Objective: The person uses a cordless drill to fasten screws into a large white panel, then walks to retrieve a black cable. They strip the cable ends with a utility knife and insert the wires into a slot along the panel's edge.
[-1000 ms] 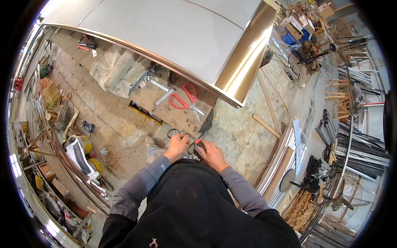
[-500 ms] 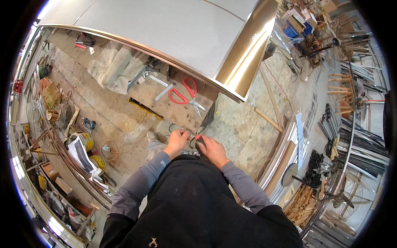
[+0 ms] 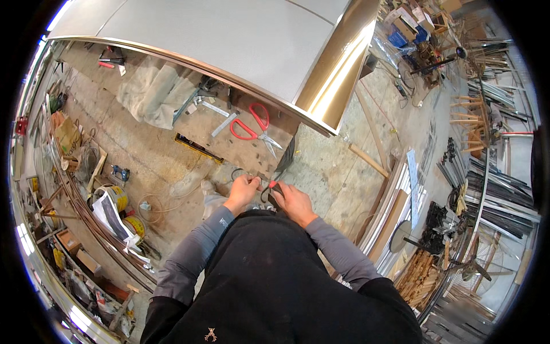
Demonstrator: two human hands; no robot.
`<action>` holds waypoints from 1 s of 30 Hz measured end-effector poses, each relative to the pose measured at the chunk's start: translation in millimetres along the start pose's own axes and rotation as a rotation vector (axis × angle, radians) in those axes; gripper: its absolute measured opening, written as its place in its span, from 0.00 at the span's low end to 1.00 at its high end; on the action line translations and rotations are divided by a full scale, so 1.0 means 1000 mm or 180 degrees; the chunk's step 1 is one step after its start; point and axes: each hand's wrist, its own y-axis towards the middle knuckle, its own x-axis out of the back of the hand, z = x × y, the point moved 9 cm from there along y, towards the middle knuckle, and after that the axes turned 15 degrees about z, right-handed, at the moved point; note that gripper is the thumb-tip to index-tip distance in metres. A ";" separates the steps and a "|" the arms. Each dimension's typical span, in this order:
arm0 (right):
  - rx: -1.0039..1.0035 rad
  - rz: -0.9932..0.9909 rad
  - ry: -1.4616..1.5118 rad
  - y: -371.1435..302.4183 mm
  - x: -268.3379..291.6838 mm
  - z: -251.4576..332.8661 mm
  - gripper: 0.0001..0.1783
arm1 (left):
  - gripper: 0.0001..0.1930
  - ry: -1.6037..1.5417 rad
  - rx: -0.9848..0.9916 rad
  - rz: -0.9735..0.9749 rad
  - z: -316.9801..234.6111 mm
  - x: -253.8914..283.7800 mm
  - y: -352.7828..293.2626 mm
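Observation:
Close in front of my body, both hands are together at waist height. My left hand [image 3: 243, 191] is closed in a pinch on a thin dark cord-like strip [image 3: 234, 174], whose curled end sticks out past the fingers. Fingers of my right hand [image 3: 294, 202] are wrapped round a small dark tool with a red tip [image 3: 272, 184]; its exact kind is hidden by the hand. A dark loop [image 3: 264, 195] hangs between the two hands. Beyond them, red-handled scissors [image 3: 252, 127] lie open on a brown board [image 3: 229, 146], next to a metal square [image 3: 223, 124].
A large grey panel with a gold metal edge [image 3: 332, 74] spans the top. A yellow-black bar [image 3: 199, 149] and a crumpled cloth [image 3: 154, 94] lie ahead. Cables, tape rolls and a blue drill [image 3: 120, 172] are at left; metal profiles [image 3: 395, 212] and a fan [image 3: 472, 269] at right.
The surroundings have shifted slightly left and up in view. Both hands keep nearly the same grip and place, with only small finger movement.

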 end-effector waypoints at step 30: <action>0.0181 -0.0128 -0.0111 0.002 -0.003 0.000 0.25 | 0.15 0.0023 -0.0053 0.0042 -0.005 0.000 -0.002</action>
